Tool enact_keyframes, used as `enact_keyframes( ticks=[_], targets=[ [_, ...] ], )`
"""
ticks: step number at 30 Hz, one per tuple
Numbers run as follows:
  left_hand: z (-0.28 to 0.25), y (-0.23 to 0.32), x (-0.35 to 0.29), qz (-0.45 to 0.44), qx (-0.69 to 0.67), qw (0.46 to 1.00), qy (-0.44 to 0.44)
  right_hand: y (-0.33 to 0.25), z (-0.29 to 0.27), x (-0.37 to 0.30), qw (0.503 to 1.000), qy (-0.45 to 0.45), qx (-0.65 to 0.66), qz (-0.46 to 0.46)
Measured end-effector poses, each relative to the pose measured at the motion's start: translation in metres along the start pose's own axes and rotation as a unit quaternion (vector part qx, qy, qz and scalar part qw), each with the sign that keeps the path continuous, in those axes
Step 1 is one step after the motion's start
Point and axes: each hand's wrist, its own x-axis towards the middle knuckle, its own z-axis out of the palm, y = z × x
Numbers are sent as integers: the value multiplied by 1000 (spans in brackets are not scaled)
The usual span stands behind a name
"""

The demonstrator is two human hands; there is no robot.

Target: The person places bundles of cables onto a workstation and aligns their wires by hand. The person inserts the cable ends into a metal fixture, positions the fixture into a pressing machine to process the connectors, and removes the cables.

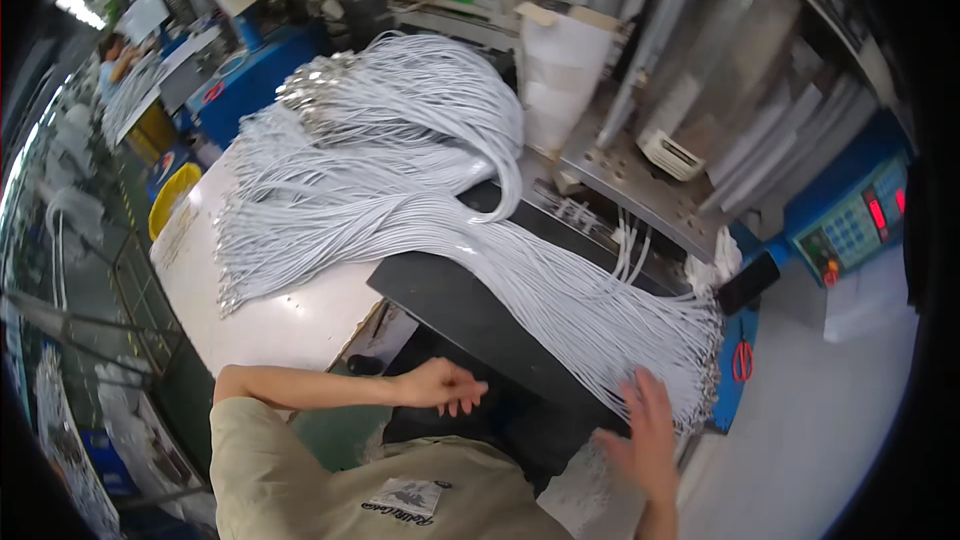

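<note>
Your cable bundle (535,290) is pale grey-white, thin strands, metallic tips, lying across the black board (430,290). Right hand (648,435) at its edge, fingers spread wide, contact unclear; left (440,387) half-curled, can't tell if holding. Shirt (290,475) shows dark lettering; control panel (850,230), 2 red readouts.

Cord bundles (380,215) across tabletop (270,335) — control panel (850,225), scissors (742,358) at right — bin (172,198) at left.

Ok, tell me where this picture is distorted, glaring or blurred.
Head view: dark corners, straight edges bowing near the rim; head view: the lamp at upper left glares white; head view: the white cords show separate strands, while the distant co-worker looks soft.
</note>
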Motion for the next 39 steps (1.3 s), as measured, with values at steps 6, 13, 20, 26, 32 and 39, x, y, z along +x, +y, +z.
enact_keyframes(
  ticks=[6, 13, 20, 26, 32, 39],
  targets=[
    [68, 111, 30, 266, 237, 882, -308, 51, -16, 105, 771, 126, 587, 210],
    [61, 134, 104, 557, 319, 753, -144, 71, 11, 185, 652, -68, 722, 219],
    [-86, 184, 108, 368, 662, 637, 142, 39, 25, 233, 958, 64, 271, 66],
    [-102, 181, 118, 321, 605, 718, 124, 51, 90, 277, 969, 243, -34, -37],
    [-99, 186, 107, 426, 583, 667, 185, 44, -73, 167, 925, -211, 289, -129],
    [-112, 207, 112, 342, 497, 787, 128, 53, -26, 172, 981, 52, 81, -169]
  ],
)
